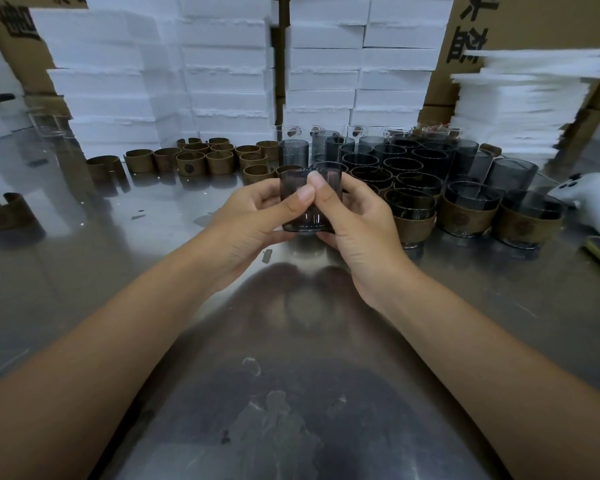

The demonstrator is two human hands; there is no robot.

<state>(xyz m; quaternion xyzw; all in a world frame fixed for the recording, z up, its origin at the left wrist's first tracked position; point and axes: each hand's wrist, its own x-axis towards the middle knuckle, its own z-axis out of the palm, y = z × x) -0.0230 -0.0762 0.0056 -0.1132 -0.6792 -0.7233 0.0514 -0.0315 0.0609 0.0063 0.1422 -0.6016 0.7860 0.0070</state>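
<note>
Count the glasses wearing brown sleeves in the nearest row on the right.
3. The first sleeved glass sits beside the right hand, the second sleeved glass in the middle, the third sleeved glass by the white device. More may be hidden in rows behind.

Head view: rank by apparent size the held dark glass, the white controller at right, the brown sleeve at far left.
1. dark glass and white controller: look alike, controller cut off by the frame, so unranked.
2. brown sleeve: smallest.
</note>
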